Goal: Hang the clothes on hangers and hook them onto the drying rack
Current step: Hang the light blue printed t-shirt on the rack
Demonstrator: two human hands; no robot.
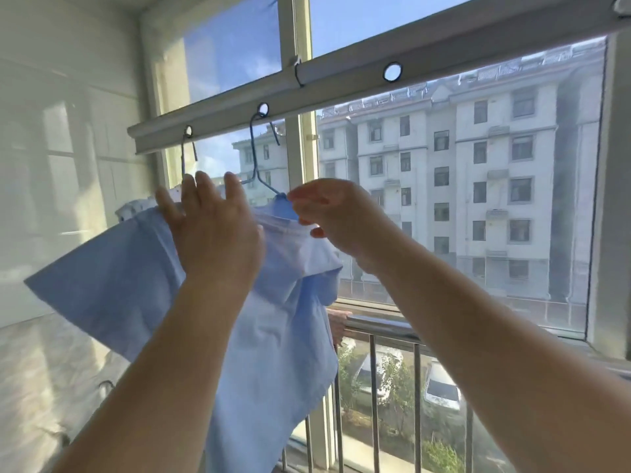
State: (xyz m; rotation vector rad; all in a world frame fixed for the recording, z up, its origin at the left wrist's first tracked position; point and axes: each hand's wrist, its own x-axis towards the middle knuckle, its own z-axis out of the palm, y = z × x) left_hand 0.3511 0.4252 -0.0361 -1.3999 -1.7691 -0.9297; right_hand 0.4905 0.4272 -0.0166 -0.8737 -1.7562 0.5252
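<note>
Left grip (208, 227) flat on pale-blue shirt (273, 319) | right grip (327, 216) pinching collar

White drying rack bar (341, 75) with round holes, 2 wire hangers hooked through, blue hanger (256, 165) carrying blue shirt (280, 319)

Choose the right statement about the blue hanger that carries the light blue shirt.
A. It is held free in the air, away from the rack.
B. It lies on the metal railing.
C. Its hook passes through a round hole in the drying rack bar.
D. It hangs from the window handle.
C: the hook of the blue hanger sits in a round hole of the drying rack bar, with the light blue shirt below it.
</note>
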